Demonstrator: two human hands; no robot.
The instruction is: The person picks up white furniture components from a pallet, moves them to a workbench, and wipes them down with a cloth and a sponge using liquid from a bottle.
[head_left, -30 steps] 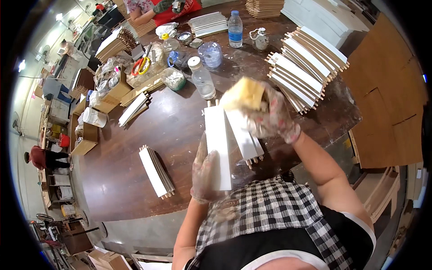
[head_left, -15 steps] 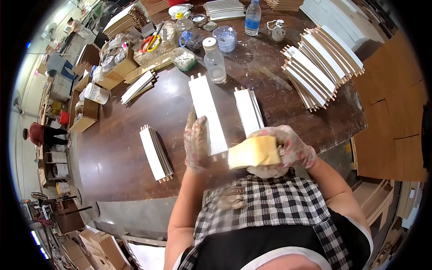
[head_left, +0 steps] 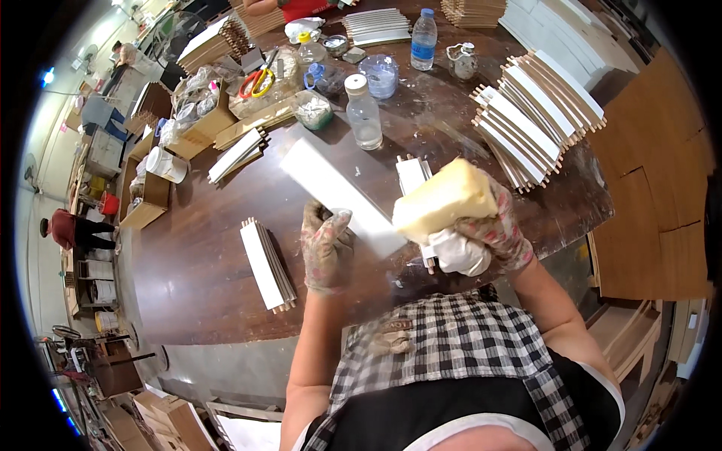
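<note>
My left hand (head_left: 327,252), in a stained patterned glove, has its fingers curled at the near edge of a flat white wooden slat (head_left: 342,194). The slat lies slantwise and is blurred by motion; its contact with the fingertips is partly hidden. In my gloved right hand (head_left: 505,233) is a thick pale-yellow sponge (head_left: 444,200), together with a crumpled white cloth (head_left: 460,254) beneath it. Behind the sponge, a small stack of white slats with peg ends (head_left: 411,174) is partly covered. Left of my left hand sits another stack of white slats (head_left: 265,263).
A clear bottle with a white cap (head_left: 365,116) stands beyond the slat. Farther back are a blue-capped water bottle (head_left: 423,45), scissors (head_left: 262,83) and a glass bowl (head_left: 311,110). Fanned slat stacks (head_left: 526,120) occupy the right. Cardboard boxes (head_left: 144,199) line the left edge.
The white slat has turned, its far end swinging left. My left hand's fingers have curled. My right hand has raised the sponge slightly, tilting it. A person in red shows at the far edge.
</note>
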